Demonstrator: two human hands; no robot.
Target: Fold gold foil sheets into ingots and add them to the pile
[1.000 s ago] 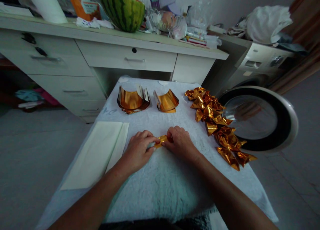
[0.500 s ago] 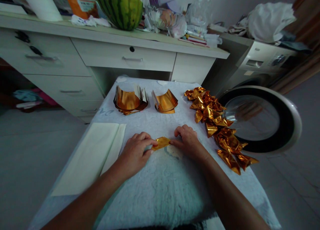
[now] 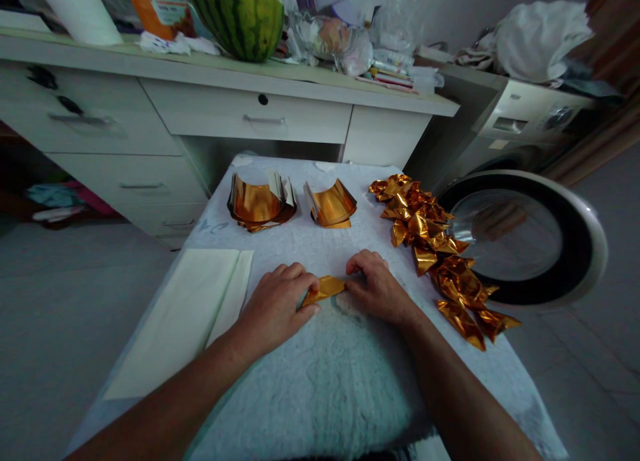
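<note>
A white drawer cabinet (image 3: 210, 114) is standing beyond the cloth-covered desk (image 3: 310, 394), with a pale wall (image 3: 465, 14) rising behind. To its right, a silvery washing machine (image 3: 533, 117) is sitting, its round door (image 3: 520, 237) hanging open. A brown curtain (image 3: 610, 54) is filling the upper right. Grey floor (image 3: 75, 301) is showing on both sides under dim light.

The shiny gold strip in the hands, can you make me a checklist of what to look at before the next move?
1. Left hand on the gold strip: ok, at its left end.
2. Right hand gripping the strip: cannot tell; fingertips are at its right end.
3. Curved gold stacks out of the way: ok, both lie farther back.
4. Folded gold pile apart from the right hand: ok, off to the right.
5. Pale paper untouched by the left forearm: cannot tell; the arm crosses in front.
</note>
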